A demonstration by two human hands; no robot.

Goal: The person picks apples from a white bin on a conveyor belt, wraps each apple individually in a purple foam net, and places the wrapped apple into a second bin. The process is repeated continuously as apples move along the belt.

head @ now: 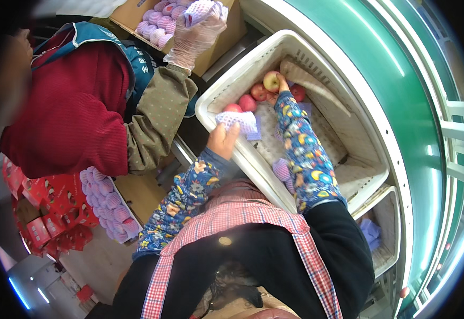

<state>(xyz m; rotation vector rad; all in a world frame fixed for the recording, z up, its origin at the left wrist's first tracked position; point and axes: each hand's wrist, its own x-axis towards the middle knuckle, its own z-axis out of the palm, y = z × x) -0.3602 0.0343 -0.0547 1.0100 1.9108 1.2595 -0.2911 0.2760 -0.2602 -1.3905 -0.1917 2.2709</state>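
Note:
My left hand (pixel 223 140) pinches a white and lilac foam net sleeve (pixel 240 121) above the near-left rim of a white plastic crate (pixel 252 169). Inside the crate, my right hand (pixel 283 85) has its fingers around a yellow-red apple (pixel 271 81); the palm side is partly hidden. Around it on the crate floor lie several red apples, among them one apple (pixel 248 103) to the left and another apple (pixel 298 92) to the right. A netted fruit (pixel 281 170) rests beside my right forearm. Flat lilac foam sleeves (pixel 254 129) are scattered on the floor.
At my left a co-worker's gloved hand (pixel 196 40) holds a foam-netted item over a cardboard box (pixel 226 48) of netted fruit. Another tray of netted fruit (pixel 108 203) stands lower left, near red cartons (pixel 52 199). A green conveyor belt (pixel 407 107) curves along the right, past a second crate (pixel 391 243).

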